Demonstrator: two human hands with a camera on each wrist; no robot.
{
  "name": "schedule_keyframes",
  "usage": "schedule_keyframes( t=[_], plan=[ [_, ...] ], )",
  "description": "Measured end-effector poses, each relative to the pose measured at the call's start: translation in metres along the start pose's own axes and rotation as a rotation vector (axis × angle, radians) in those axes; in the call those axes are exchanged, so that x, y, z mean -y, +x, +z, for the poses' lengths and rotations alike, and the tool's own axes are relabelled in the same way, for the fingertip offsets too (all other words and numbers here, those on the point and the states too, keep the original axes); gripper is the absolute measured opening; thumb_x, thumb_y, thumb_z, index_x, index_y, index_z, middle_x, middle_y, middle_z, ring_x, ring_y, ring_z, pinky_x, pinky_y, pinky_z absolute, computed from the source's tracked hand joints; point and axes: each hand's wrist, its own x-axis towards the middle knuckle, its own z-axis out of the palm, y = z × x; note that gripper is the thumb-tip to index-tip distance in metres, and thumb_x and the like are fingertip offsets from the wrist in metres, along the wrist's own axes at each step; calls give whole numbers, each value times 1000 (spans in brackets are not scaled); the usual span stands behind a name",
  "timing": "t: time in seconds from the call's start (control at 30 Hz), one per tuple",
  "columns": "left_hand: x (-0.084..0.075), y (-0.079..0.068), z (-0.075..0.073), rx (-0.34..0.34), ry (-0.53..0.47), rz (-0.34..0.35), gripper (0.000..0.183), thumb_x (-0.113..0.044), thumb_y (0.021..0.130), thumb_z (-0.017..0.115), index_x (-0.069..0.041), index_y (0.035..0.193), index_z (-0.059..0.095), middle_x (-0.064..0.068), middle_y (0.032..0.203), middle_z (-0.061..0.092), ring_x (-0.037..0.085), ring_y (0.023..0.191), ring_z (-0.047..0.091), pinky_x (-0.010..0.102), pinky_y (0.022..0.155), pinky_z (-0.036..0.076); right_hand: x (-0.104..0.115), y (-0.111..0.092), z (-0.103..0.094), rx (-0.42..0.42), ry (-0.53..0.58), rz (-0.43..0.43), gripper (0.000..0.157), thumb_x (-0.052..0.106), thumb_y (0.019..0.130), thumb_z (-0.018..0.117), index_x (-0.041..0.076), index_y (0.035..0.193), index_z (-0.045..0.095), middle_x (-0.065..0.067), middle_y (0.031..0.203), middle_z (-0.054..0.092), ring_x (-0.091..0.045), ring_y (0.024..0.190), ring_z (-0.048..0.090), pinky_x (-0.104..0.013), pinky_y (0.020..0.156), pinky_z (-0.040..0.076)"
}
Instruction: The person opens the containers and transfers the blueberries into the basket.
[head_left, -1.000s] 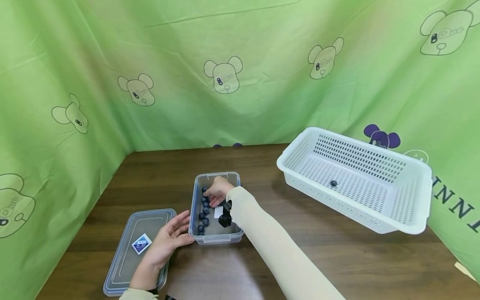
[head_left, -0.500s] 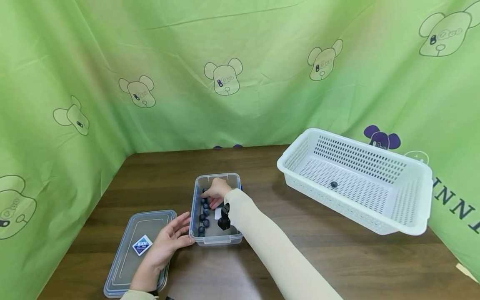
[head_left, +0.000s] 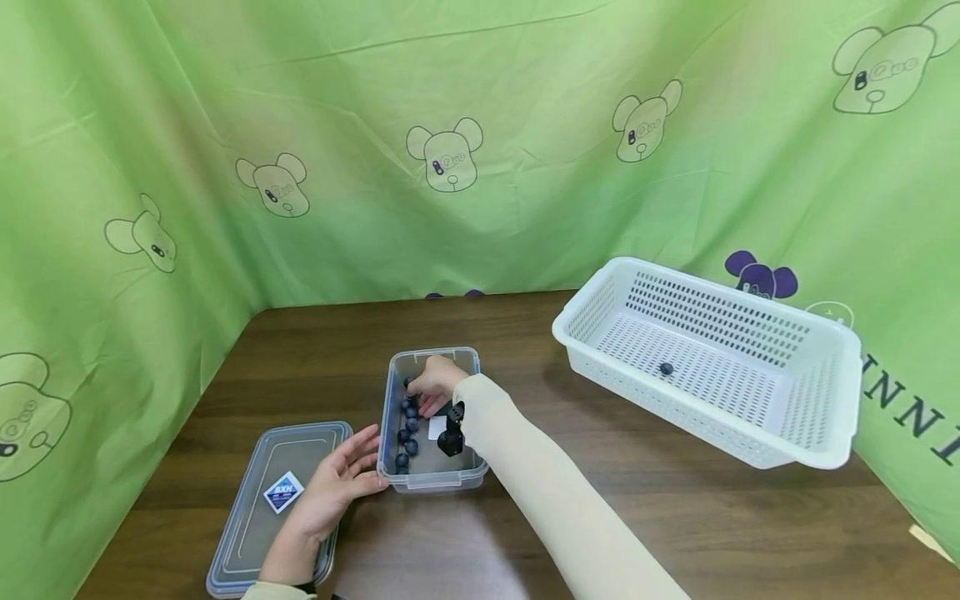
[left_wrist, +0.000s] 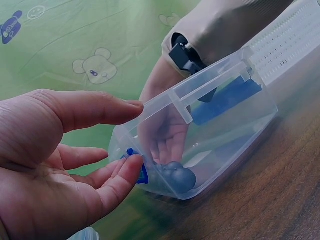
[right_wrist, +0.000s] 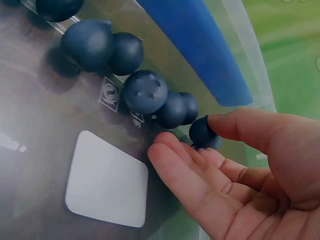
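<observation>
A clear plastic food container [head_left: 442, 477] with blue latches stands mid-table. Several blueberries [head_left: 412, 447] lie in a row along its left wall. Inside the container is my right hand [head_left: 438, 383]. In the right wrist view, its thumb [right_wrist: 232, 127] and fingers pinch a blueberry [right_wrist: 204, 134] at the end of the row. A white square [right_wrist: 107, 180] lies on the container floor. My left hand [head_left: 341, 475], fingers loosely spread, touches the container's left side. Its thumb is at the rim and a fingertip at the blue latch [left_wrist: 142, 172] in the left wrist view.
A lid [head_left: 255, 521] with a blue edge and a blue-and-white label lies left, partly under my left forearm. On the right stands a white perforated basket [head_left: 705, 417] holding one dark round berry [head_left: 666, 368]. Green printed cloth [head_left: 525, 225] hangs behind the wooden table.
My right hand shifts slightly inside the container, its thumb moving among the blueberries at the far end. A few blueberries move a little. The left hand stays at the container's side.
</observation>
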Motion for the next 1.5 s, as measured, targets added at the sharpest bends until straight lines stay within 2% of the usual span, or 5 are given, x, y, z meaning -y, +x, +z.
schedule_keyframes(
  t=[0.3, 0.5, 0.8, 1.27, 1.5],
  plan=[
    [-1, 1, 1, -19, -15, -25, 79, 15, 79, 66, 12, 149, 28, 34, 143, 39, 35, 121, 48, 26, 85, 53, 10, -8, -19, 97, 150, -55, 20, 2, 93, 59, -18, 94, 62, -13, 63, 60, -19, 54, 65, -33, 63, 59],
    [-2, 0, 1, -20, -19, -26, 79, 15, 79, 66, 13, 149, 28, 34, 143, 39, 33, 120, 49, 26, 85, 53, 12, -9, -33, 124, 186, -73, 17, 0, 93, 57, -16, 97, 61, -12, 64, 62, -19, 57, 67, -33, 64, 59],
    [-1, 0, 0, -28, -27, -27, 80, 16, 78, 66, 13, 149, 29, 34, 144, 38, 30, 119, 50, 26, 85, 53, 14, -17, -58, 108, 237, -84, 28, 1, 93, 59, -19, 114, 59, -23, 83, 68, -20, 61, 68, -32, 66, 59],
    [-1, 0, -3, -8, -22, -29, 80, 15, 79, 67, 12, 149, 27, 34, 144, 38, 23, 115, 52, 25, 86, 53, 20, -52, -115, 87, 225, -160, 22, -1, 94, 54, -17, 109, 58, -18, 76, 68, -22, 64, 70, -35, 71, 59],
    [-1, 0, -2, -11, -26, -36, 80, 14, 79, 67, 13, 149, 28, 34, 144, 38, 24, 116, 52, 25, 84, 53, 15, -69, -151, 57, 210, -159, 30, 0, 96, 52, -21, 117, 55, -22, 83, 68, -24, 70, 71, -37, 76, 58]
  ],
)
